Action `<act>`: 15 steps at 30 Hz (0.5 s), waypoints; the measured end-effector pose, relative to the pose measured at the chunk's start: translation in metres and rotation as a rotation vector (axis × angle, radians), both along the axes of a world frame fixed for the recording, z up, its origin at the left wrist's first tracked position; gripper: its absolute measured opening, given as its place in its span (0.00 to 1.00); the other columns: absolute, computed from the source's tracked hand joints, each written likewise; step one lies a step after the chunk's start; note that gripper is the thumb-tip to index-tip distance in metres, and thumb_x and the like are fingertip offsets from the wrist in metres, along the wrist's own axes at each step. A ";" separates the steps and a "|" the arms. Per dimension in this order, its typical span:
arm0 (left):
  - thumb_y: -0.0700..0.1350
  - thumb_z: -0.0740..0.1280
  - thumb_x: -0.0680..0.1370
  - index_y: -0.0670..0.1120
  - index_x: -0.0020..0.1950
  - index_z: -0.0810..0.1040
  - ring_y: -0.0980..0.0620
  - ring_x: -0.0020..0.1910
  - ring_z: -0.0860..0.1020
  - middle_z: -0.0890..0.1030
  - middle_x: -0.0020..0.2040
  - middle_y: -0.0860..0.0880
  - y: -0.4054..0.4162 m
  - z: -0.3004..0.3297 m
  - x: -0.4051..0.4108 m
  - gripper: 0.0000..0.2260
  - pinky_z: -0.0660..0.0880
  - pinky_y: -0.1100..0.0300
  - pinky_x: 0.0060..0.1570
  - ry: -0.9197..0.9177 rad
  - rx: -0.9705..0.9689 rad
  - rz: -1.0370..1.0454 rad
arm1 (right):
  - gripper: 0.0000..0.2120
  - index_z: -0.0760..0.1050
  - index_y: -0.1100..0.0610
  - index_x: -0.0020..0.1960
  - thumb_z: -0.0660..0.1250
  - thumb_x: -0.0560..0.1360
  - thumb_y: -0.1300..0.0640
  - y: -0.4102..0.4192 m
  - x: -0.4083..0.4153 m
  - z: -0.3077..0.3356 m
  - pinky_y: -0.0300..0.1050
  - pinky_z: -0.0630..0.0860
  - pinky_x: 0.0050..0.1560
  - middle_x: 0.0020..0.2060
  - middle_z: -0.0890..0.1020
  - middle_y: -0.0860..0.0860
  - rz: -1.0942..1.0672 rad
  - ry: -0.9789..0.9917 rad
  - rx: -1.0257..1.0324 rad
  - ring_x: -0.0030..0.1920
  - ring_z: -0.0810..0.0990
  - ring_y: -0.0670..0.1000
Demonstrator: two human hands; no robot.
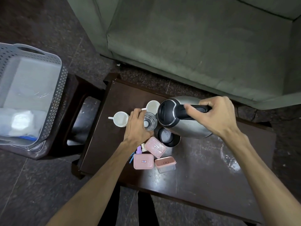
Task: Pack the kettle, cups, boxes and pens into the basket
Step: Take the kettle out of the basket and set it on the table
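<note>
My right hand [213, 115] grips the black handle of the steel kettle [180, 118], which sits on the dark table [203, 168]. Wrapped around a clear glass [150, 123] is my left hand [136, 126]. Two white cups [120, 119] [152, 106] stand beside the glass. A dark steel mug [167, 138] sits below the kettle. Three pink boxes [155, 146] [143, 161] [165, 163] lie near the table's front, with pens [132, 158] and small bottles [140, 148] partly hidden by my left forearm. The grey perforated basket [55, 88] is at the left.
The basket rests on a dark brown stool [73, 115] left of the table and holds white plastic-wrapped items [21, 123]. A grey-green sofa [195, 38] fills the space behind the table. Dark tiled floor [40, 22] surrounds everything.
</note>
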State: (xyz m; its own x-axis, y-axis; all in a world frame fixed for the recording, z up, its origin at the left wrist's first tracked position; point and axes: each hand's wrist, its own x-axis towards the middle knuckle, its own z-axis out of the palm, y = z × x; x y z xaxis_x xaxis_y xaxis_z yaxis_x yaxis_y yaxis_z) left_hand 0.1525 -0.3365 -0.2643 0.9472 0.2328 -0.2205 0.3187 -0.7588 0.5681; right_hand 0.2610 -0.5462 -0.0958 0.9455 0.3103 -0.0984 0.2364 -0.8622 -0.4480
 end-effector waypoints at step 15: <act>0.47 0.81 0.64 0.42 0.74 0.71 0.45 0.64 0.74 0.73 0.65 0.45 -0.010 -0.001 -0.019 0.40 0.74 0.49 0.68 -0.004 -0.119 0.120 | 0.34 0.56 0.59 0.28 0.65 0.65 0.30 0.030 0.009 0.006 0.41 0.58 0.27 0.21 0.54 0.54 0.196 -0.087 -0.283 0.29 0.54 0.56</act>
State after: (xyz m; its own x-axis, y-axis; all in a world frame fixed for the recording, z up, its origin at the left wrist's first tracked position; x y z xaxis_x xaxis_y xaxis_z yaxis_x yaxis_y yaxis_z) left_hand 0.1336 -0.3467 -0.2658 0.9153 0.3164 -0.2494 0.4002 -0.6427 0.6533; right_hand 0.2697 -0.5165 -0.0901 0.8794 0.4585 -0.1283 0.4362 -0.8839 -0.1686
